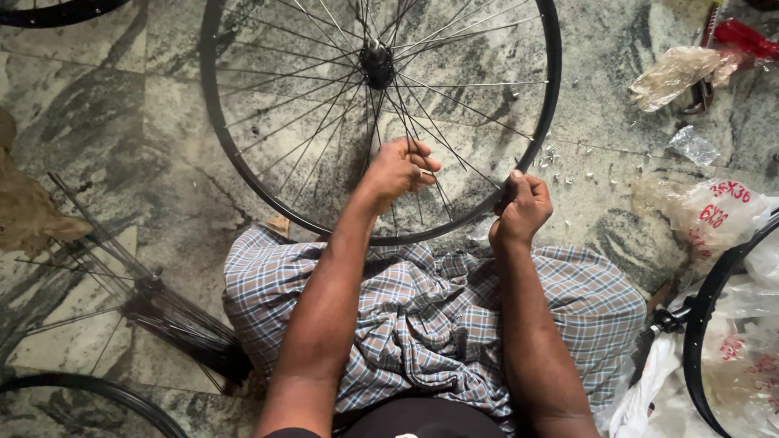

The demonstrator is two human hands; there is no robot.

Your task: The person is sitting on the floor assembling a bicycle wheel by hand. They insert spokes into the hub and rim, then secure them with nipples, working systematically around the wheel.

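Bicycle wheel [243, 154] lies on the floor, left hand [399, 169] pinching a spoke [454, 154], right hand [522, 207] gripping the rim.

- round black metal wheel rim [243, 174] with thin silver wire spokes [479, 83]
- blue-and-white checked cloth wrap [422, 316]
- grey-green marbled stone floor [105, 138]
- red-printed white plastic bag [718, 215]

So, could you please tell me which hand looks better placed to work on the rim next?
Probably the right hand: it already grips the black wheel rim at its near edge, while the left hand sits inside, pinching spokes.
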